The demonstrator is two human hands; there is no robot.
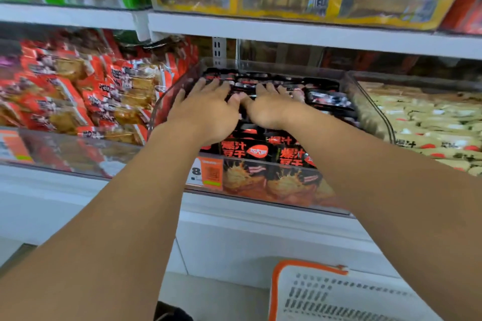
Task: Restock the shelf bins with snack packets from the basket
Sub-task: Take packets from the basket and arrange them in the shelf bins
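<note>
In the middle clear bin (pixel 370 101) on the shelf, both hands are laid flat on the black-and-red snack packets (pixel 263 150), side by side with thumbs nearly touching. Left hand (pixel 206 109) and right hand (pixel 271 107) both have fingers spread, palms down, pressing on the pile rather than gripping any one pack. The packets closest to the front stand upright in a row, printed faces toward the camera, long axis vertical; further back they're too blurry to tell. The white basket (pixel 313 292) with the orange rim sits below, well apart from the hands.
</note>
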